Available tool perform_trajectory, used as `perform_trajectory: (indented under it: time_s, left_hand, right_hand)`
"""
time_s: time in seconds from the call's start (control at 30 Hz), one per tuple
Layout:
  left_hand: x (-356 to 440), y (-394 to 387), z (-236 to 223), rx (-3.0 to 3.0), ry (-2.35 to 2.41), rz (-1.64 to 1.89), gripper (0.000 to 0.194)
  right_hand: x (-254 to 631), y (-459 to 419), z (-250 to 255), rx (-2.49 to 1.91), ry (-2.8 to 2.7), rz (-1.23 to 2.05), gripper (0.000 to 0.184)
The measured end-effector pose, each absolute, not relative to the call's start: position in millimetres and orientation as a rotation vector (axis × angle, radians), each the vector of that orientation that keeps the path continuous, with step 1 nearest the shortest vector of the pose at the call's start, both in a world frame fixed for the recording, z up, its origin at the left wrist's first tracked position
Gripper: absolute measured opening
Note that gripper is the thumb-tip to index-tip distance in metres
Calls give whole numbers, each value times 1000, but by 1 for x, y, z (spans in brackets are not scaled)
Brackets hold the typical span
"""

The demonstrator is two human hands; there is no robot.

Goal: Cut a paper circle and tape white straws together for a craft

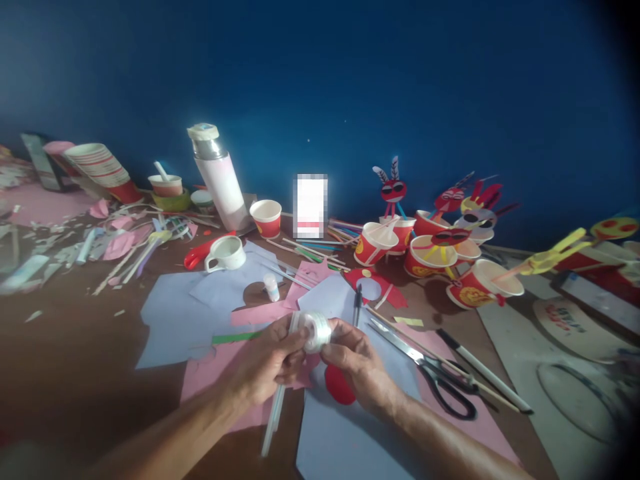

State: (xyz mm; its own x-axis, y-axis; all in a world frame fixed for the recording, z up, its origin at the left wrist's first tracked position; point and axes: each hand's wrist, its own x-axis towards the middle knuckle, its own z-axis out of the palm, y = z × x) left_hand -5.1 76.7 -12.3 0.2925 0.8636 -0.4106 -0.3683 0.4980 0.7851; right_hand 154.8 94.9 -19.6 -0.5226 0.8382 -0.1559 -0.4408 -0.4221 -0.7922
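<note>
Between my two hands is a roll of clear tape (318,332), held up above the papers. My left hand (280,357) grips its left side, thumb on the roll, with the fingers also closed around some thin white straws (274,420) that point down toward me. My right hand (357,363) pinches the right edge of the roll. A red round paper piece (340,385) lies partly hidden under my right hand. Black-handled scissors (425,363) lie to the right, blades toward the back. A small white bottle (271,287) stands beyond my left hand.
Pale blue paper (345,440) and pink paper (215,380) cover the middle. Red paper cups (375,243) with paper figures stand at the right. A white flask (220,180), a white mug (227,253), stacked cups (103,170) and paper scraps are at the left. A blue wall (310,80) rises behind.
</note>
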Motion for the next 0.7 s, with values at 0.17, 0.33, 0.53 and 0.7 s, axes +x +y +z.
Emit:
perform_trajectory:
  time_s: [0.17,0.33,0.53,0.7]
  left_hand:
    - [-3,76,-10,654,905,925,29]
    - [-1,76,-6,650,908,912,32]
    - [-1,76,-9,657,926,897,36]
    - [-3,76,-16,655,933,902,31]
  right_hand:
    - [154,93,-21,-730,-848,1998,20]
    - [153,92,-23,-747,-789,1999,18]
    - [151,92,-23,-756,-733,2003,19]
    - [151,93,-23,-748,-764,1997,18]
